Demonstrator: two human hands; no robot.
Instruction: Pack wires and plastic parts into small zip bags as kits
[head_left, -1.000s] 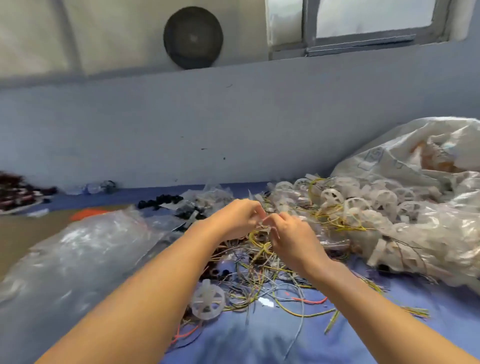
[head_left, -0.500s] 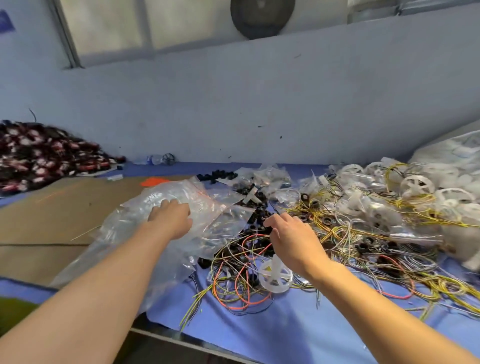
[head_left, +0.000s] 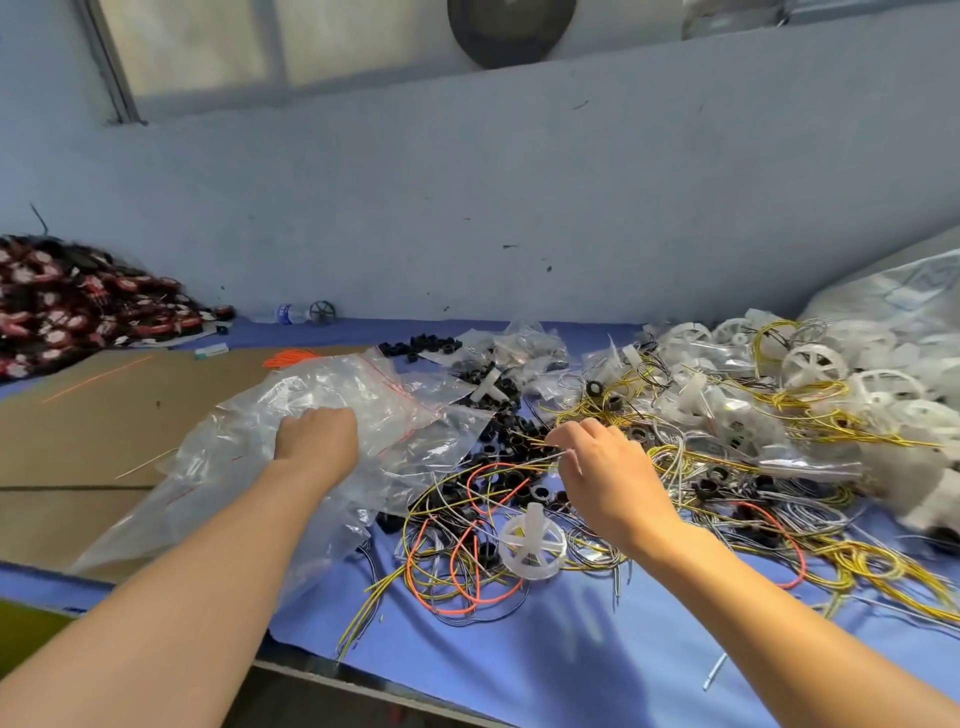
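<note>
My left hand (head_left: 317, 439) lies on a heap of clear zip bags (head_left: 249, 441) with red seal strips, fingers curled into the plastic. My right hand (head_left: 602, 473) hovers over a tangle of yellow, orange and grey wires (head_left: 467, 525), its thumb and forefinger pinching a thin wire end. A white plastic spoked wheel (head_left: 532, 540) lies just below that hand. Small black rings (head_left: 504, 447) are scattered between the two hands.
More white wheels (head_left: 815, 364) and yellow wires pile up at the right beside a large plastic sack (head_left: 904, 296). Small filled bags (head_left: 519, 348) lie at the back. Brown cardboard (head_left: 104, 415) covers the left; a red-black heap (head_left: 67, 306) sits far left. The table edge (head_left: 363, 686) is near.
The hands were together over the wires a second ago. My left hand has gone left onto the bag heap and stays there; my right hand now pinches a wire end.
</note>
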